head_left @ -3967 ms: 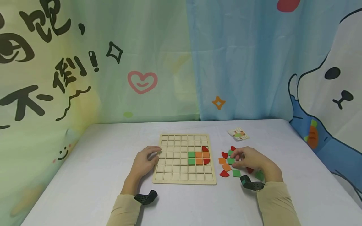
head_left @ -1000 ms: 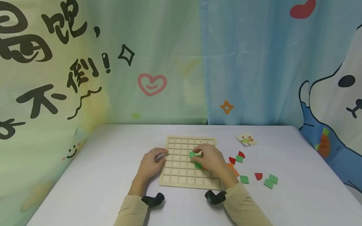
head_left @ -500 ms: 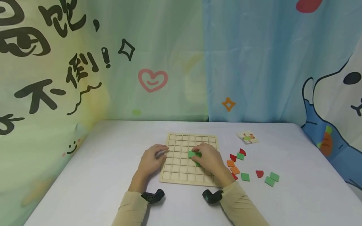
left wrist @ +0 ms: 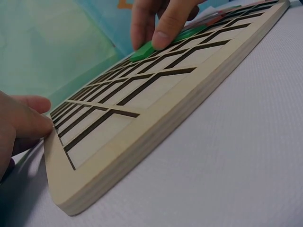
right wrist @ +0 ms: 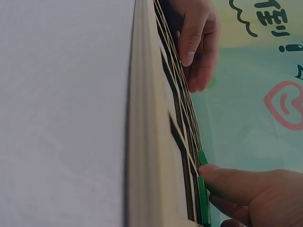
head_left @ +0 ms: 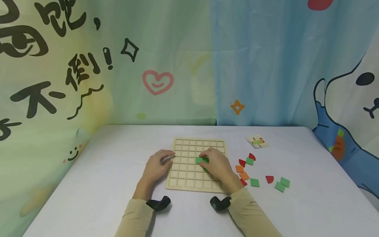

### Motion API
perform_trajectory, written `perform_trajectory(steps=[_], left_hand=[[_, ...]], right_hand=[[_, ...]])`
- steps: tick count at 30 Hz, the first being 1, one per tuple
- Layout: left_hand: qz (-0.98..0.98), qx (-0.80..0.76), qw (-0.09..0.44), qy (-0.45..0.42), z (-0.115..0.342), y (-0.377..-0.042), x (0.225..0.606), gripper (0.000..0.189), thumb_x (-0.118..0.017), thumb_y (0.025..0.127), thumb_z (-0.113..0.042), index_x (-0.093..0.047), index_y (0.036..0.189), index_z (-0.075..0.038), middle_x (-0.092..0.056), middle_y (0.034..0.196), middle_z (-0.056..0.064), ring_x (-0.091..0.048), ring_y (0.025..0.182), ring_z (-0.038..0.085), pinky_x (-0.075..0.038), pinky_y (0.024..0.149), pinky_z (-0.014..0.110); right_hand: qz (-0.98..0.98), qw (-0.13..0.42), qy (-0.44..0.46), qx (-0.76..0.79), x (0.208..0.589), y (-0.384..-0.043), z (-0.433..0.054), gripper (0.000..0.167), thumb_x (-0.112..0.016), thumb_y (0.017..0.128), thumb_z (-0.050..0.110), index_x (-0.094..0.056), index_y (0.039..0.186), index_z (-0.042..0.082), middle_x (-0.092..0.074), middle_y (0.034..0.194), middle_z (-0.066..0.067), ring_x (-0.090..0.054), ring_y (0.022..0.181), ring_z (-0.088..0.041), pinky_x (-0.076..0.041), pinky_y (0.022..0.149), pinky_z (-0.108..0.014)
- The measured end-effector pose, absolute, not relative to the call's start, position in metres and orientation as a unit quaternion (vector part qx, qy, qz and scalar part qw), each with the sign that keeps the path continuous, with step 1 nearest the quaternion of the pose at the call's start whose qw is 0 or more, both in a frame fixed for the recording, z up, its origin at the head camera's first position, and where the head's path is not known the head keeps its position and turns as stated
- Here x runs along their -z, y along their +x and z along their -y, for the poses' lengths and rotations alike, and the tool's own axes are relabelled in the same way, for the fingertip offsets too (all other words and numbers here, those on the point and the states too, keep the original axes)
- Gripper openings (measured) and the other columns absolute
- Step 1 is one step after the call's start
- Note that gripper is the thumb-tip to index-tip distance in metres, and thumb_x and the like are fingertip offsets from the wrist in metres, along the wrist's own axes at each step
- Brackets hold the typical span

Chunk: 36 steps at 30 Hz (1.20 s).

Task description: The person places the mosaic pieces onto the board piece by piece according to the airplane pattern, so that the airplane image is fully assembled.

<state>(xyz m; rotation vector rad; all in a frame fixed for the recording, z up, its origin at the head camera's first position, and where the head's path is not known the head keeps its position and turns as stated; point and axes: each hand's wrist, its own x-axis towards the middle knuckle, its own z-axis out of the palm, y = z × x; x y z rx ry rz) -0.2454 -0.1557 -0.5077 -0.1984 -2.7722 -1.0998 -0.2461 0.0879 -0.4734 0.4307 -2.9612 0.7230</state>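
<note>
One printed curtain (head_left: 189,59) hangs behind; before it, a white-covered desk (head_left: 189,220). On the desk, a wooden grid board (head_left: 182,166), bare cells across its left side. Left hand (head_left: 155,167): touching the board's left edge, thumb and fingers spread. Right hand (head_left: 217,165): over the board, grip pinching a green square (head_left: 198,160) at its upper and lower sides (how deep it sits in its cell, cannot tell); another green tile (head_left: 206,160) partly hidden there. Patterned card (head_left: 257,141) off the board's upper right. Loose, right of the board: four green pieces (head_left: 254,182), two orange pieces (head_left: 244,176), four curved red pieces (head_left: 269,179).
</note>
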Motion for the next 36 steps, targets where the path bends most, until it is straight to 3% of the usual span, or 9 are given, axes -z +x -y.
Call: perform_trajectory(steps=[13, 36], left_hand=[[0.925, 0.365, 0.081, -0.064, 0.1555, -0.2463, 0.5097, 0.031, -0.064, 0.084, -0.019, -0.068, 0.115, -0.022, -0.063, 0.125, -0.003, -0.053, 0.126, 0.022, -0.038, 0.11, 0.046], [0.924, 0.368, 0.078, -0.063, 0.155, -0.2452, 0.5095, 0.031, -0.064, 0.084, -0.019, -0.068, 0.114, -0.023, -0.063, 0.125, -0.004, -0.052, 0.126, 0.021, -0.038, 0.111, 0.046]], right_hand=[[0.963, 0.011, 0.127, -0.239, 0.4721, -0.2463, -0.089, 0.025, -0.074, 0.081, 0.03, -0.073, 0.105, 0.021, -0.059, 0.107, 0.001, -0.057, 0.099, -0.018, -0.053, 0.084, -0.037], [0.963, 0.017, 0.121, -0.239, 0.4724, -0.2447, -0.0886, 0.024, -0.075, 0.08, 0.03, -0.073, 0.103, 0.023, -0.059, 0.098, 0.001, -0.05, 0.083, -0.014, -0.048, 0.066, -0.028]])
